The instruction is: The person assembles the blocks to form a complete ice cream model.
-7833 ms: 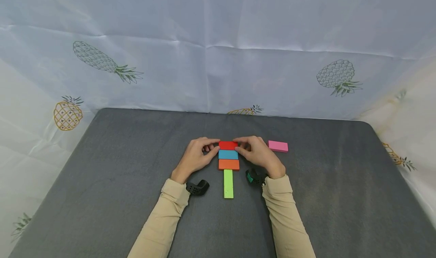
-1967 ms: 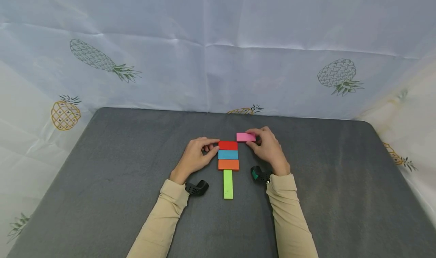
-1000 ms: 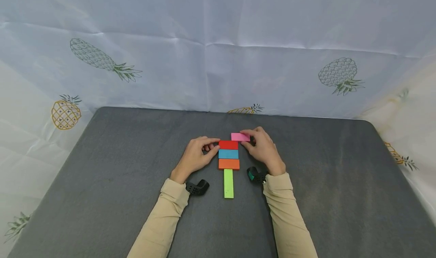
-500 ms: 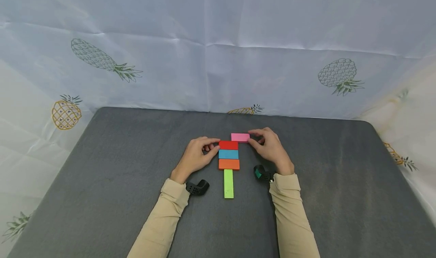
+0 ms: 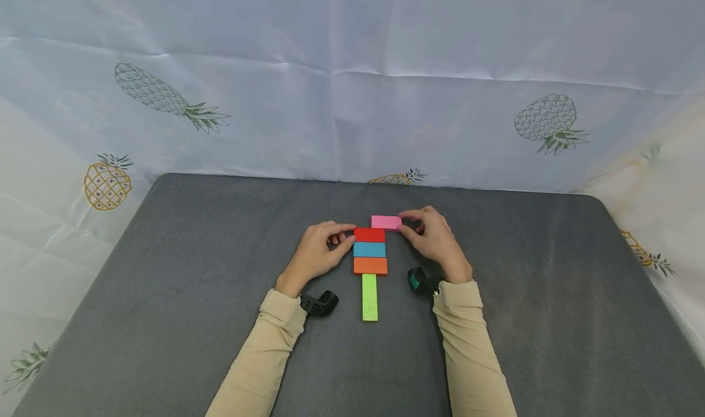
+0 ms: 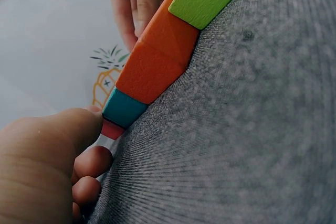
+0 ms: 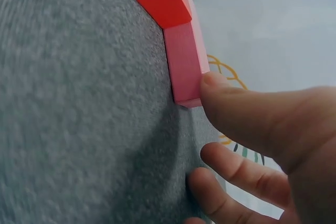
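A red block [image 5: 369,235], a blue block [image 5: 369,250] and an orange block [image 5: 370,265] lie crosswise, edge to edge, with a lime green block [image 5: 369,297] lengthwise below them. Behind the red one lies a pink block [image 5: 386,223], offset to the right. My left hand [image 5: 314,255] pinches the left end of the red block between thumb and index finger. With thumb and index finger, my right hand [image 5: 436,240] pinches the pink block's right end. In the right wrist view the thumb [image 7: 247,108] touches the pink block's corner; the index finger is hidden there.
The blocks lie on a grey cloth-covered table [image 5: 193,319]. A pale curtain [image 5: 330,98] with pineapple prints hangs behind the table's far edge. Dark devices sit on both wrists, the left one [image 5: 321,304] and the right one [image 5: 423,281].
The right hand has left the red block and brought the pink block from the far right to behind it. Lately both shifted slightly left. The left hand stays put.
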